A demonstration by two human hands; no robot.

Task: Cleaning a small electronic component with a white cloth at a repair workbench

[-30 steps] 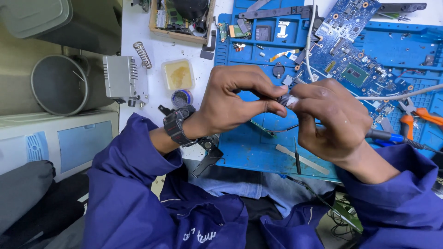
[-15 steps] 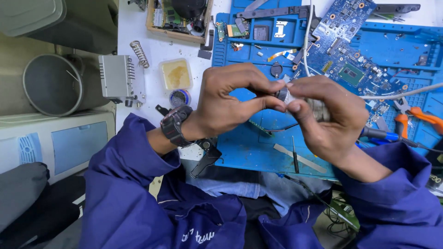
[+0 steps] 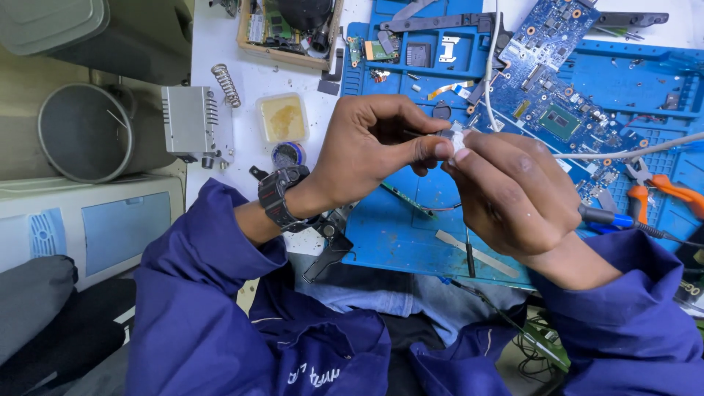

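White small part mostly hidden, pinched by left hand, right hand grip also on it

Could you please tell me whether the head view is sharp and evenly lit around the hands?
Head view: even, soft light; left hand and right hand sharp, the small white piece pinched between them slightly washed out; wide-angle bending at the edges.

Both hands — small white piece pinched
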